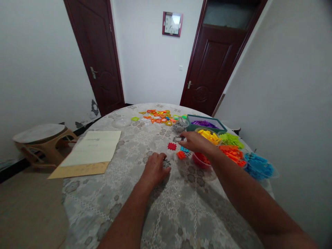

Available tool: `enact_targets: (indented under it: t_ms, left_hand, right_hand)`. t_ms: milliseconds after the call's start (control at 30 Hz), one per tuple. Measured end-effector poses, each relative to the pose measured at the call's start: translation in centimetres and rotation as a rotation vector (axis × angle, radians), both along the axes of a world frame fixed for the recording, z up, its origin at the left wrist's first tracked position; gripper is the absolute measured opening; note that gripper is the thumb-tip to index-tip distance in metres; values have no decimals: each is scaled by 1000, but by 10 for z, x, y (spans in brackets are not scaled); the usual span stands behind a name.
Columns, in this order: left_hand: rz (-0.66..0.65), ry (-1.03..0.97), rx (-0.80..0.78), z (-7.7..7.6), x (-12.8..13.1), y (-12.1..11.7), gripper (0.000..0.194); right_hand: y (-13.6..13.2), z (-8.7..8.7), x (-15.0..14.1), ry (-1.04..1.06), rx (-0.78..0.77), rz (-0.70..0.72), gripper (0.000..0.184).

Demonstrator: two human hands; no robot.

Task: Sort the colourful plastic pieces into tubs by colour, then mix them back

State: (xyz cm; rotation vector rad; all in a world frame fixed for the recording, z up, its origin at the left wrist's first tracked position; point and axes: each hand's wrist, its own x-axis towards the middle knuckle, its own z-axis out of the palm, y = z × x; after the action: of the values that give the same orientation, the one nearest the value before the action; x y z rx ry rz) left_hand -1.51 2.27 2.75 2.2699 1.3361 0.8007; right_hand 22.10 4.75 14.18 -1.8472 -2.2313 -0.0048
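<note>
My left hand (154,168) rests low over the tablecloth, its fingers curled round a small grey interlocking tile (166,162) with toothed edges. Most of that tile is hidden beneath the fingers. Farther out, my right hand (194,141) reaches forward with thumb and forefinger apart, close to a greyish piece (178,139) that is hard to make out against the cloth. Between the two hands lie a red toothed tile (172,146), a blue tile (184,149) and an orange piece (181,155). A bowl of red pieces (201,160) stands under my right wrist.
Bowls of yellow (209,136), green (231,140), orange (232,154) and blue pieces (259,166) line the right side. Behind them are a box (188,126) of purple pieces and a bowl of grey pieces (181,123). Loose pieces (158,117) lie far back; papers (90,147) lie left.
</note>
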Motion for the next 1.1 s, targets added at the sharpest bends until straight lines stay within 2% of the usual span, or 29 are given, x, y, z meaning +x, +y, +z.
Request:
enact_targets:
  t_ms: [133, 200, 267, 367, 467, 533, 667, 767, 933, 1100]
  left_hand:
    - [15, -95, 24, 2, 4, -1, 45]
    - [11, -155, 31, 2, 4, 0, 50]
    - [7, -210, 41, 2, 4, 1, 56]
    - [9, -280, 56, 1, 5, 4, 63]
    - [34, -334, 81, 0, 7, 5, 70]
    - [29, -370, 107, -1, 9, 5, 76]
    - [-19, -412, 193, 1, 12, 4, 78]
    - [-55, -413, 257, 2, 12, 2, 74]
    - [-54, -233, 248, 2, 10, -3, 82]
    - [-8, 52, 166, 1, 10, -8, 63]
  right_hand:
    - [70, 14, 4, -16, 81, -180, 36]
    - [89, 17, 6, -9, 126, -232, 43]
    - [96, 18, 6, -2, 153, -262, 46]
    - [92, 17, 4, 6, 147, -251, 42]
    - [72, 14, -7, 12, 82, -183, 32]
    - [53, 10, -19, 54, -38, -99, 25]
    - [9, -5, -48, 320, -404, 86, 25]
    - [-11, -17, -59, 423, -433, 106, 27]
    - [-7, -21, -42, 452, -459, 44, 22]
    - [29, -6, -12, 427, -449, -143, 16]
